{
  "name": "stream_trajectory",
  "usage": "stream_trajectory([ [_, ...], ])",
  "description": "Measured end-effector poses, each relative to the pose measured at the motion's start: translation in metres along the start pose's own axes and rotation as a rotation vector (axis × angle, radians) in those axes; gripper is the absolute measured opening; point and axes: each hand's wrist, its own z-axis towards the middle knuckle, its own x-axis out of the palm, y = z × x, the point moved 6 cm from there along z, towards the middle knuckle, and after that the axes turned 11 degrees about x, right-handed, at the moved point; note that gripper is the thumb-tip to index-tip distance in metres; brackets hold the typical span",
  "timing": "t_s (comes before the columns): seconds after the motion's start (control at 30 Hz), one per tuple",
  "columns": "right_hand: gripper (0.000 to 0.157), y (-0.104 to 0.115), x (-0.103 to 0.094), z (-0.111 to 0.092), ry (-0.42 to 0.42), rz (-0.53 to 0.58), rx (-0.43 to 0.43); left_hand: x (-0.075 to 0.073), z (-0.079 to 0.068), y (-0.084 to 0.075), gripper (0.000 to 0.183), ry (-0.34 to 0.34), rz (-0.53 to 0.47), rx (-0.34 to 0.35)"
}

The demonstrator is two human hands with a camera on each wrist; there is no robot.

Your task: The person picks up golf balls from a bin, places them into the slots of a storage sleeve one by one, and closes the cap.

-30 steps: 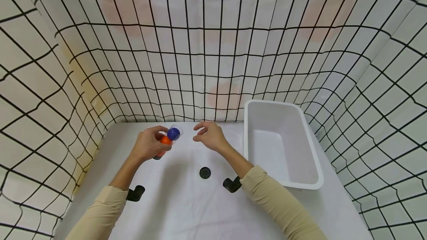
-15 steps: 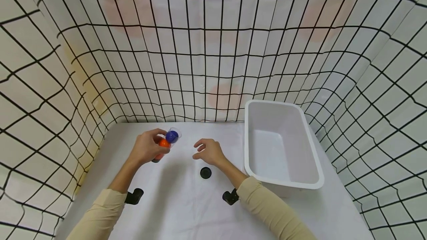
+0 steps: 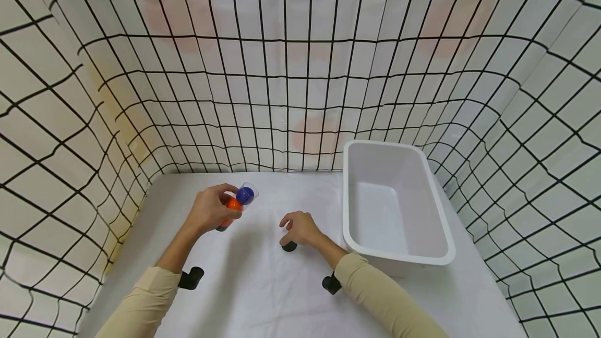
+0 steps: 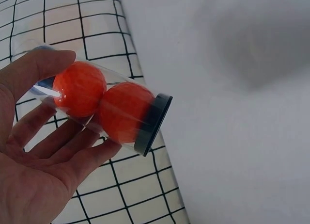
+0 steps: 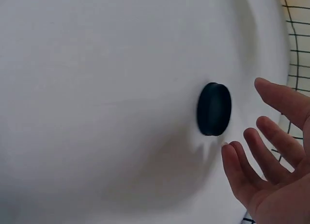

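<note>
My left hand (image 3: 209, 212) grips a clear plastic tube (image 4: 110, 78) of balls, thumb on one side and fingers on the other. Two orange balls (image 4: 127, 111) and a blue ball (image 3: 245, 195) sit inside it. A black cap (image 4: 154, 124) covers the tube's lower end; the upper end, by the blue ball, is tilted up and to the right. Lying on the white table is a loose black lid (image 5: 214, 109). Just over this lid is my right hand (image 3: 302, 228), its fingers spread and loosely bent, holding nothing.
To the right stands a deep white plastic bin (image 3: 396, 257). Black wire grid walls (image 3: 291, 85) enclose the back and sides of the white table (image 3: 263, 291). Black camera mounts (image 3: 191, 278) are strapped at both wrists.
My right hand has come down and nearer to me, from the far part of the table to the loose lid. The left hand has stayed nearly still with the tube.
</note>
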Motion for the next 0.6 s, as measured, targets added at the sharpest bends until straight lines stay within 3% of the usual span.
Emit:
stream_trajectory([
  [0.3, 0.039, -0.02, 0.01, 0.011, 0.047, -0.053, 0.012, 0.002, 0.001, 0.0, 0.048, 0.003, 0.001, -0.005],
  [0.6, 0.041, -0.023, 0.017, 0.016, 0.109, -0.117, -0.06, 0.006, 0.002, 0.0, 0.048, 0.007, 0.008, -0.004],
])
